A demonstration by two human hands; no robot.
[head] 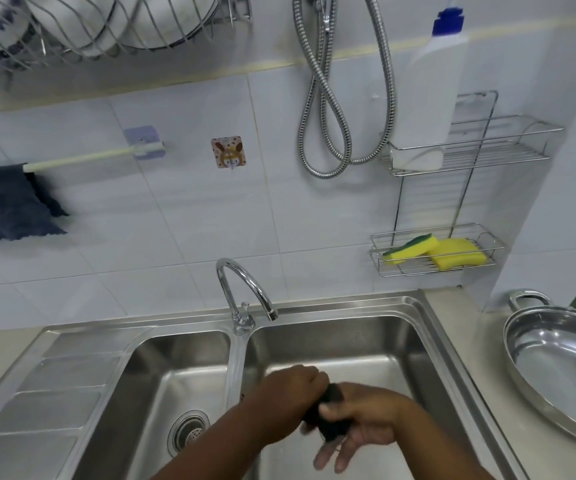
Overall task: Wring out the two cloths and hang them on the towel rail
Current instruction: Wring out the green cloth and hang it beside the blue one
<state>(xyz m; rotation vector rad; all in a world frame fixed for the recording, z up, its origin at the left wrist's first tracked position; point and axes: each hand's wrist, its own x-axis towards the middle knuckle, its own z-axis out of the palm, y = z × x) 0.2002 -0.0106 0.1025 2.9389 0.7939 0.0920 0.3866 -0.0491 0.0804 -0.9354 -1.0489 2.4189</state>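
A dark cloth (331, 415), twisted into a tight roll, is gripped between both hands over the right basin of the steel sink (348, 308). My left hand (291, 389) closes around its upper left end. My right hand (359, 427) holds the lower end, with some fingers spread loosely beneath. A second cloth, dark blue (5, 202), hangs over the left end of the white towel rail (82, 157) on the tiled wall. The rail's right stretch is bare.
A curved tap (245, 292) rises between the two basins. A wire rack holds yellow sponges (435, 252) and a white bottle (428, 98). A steel pan (563, 362) rests on the counter at right. A shower hose (331, 98) and a dish rack (89, 26) hang above.
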